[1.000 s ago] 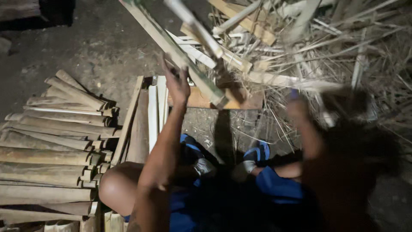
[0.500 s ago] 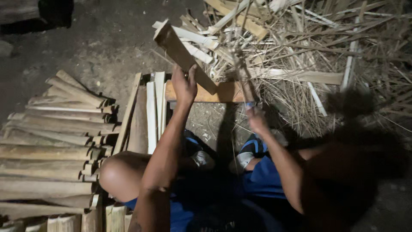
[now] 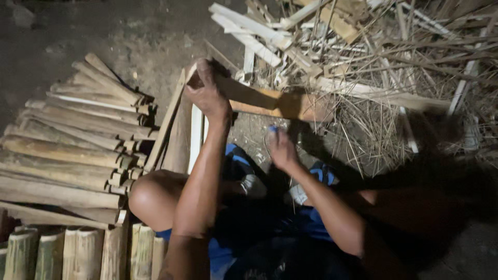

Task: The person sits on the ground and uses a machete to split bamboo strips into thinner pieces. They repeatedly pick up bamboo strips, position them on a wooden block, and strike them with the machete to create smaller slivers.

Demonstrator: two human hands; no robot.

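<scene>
My left hand [image 3: 206,91] is closed around one end of a split bamboo piece [image 3: 249,93]. The piece lies almost level and reaches right onto a pale wooden block [image 3: 303,106]. My right hand [image 3: 281,149] sits lower, just in front of the block and above my knees. It is closed on a tool with a blue handle end [image 3: 273,128]; the rest of the tool is lost in shadow. I sit on the ground in blue shorts [image 3: 236,158] with my knees apart.
A stack of split bamboo slats [image 3: 72,140] lies to the left, with bamboo half-rounds [image 3: 62,254] at the bottom left. A few light slats [image 3: 196,129] stand beside my left arm. A heap of offcuts and dry strips [image 3: 373,57] fills the upper right. Dark dirt ground [image 3: 129,31] lies beyond.
The bamboo piece has come down from a steep upright tilt to almost level across the block. My right hand has dropped toward my knees, and the view has shifted closer.
</scene>
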